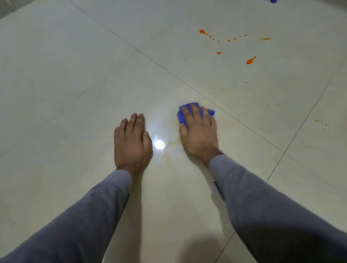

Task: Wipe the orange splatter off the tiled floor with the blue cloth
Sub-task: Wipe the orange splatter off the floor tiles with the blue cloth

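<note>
Hands lie palm-down on the pale tiled floor [75,75], both arms reaching forward from the bottom of the head view in grey sleeves [84,215]. The left hand [132,142] rests flat and bare on the tile, its fingers straight and close together, the thumb drawn in alongside; it holds nothing. The right hand [199,131] presses the blue cloth [183,116] against the floor, fingers laid fairly straight over it and slightly spread, pointing away and a little to the left. The cloth shows past the fingertips and at both sides of the fingers, bunched under them; its edges are blurred.

A faint yellowish smear [170,148] runs along the tile between the two hands, just beside the right thumb, next to a bright glare spot [159,144]. Well beyond the right fingertips, up and to the right, sits the orange splatter [250,61]: several drops and streaks scattered across the tile. A few smaller orange flecks [319,121] lie far out to the right of the fingers. A small blue thing [273,1] shows at the top edge, too cropped to tell.
</note>
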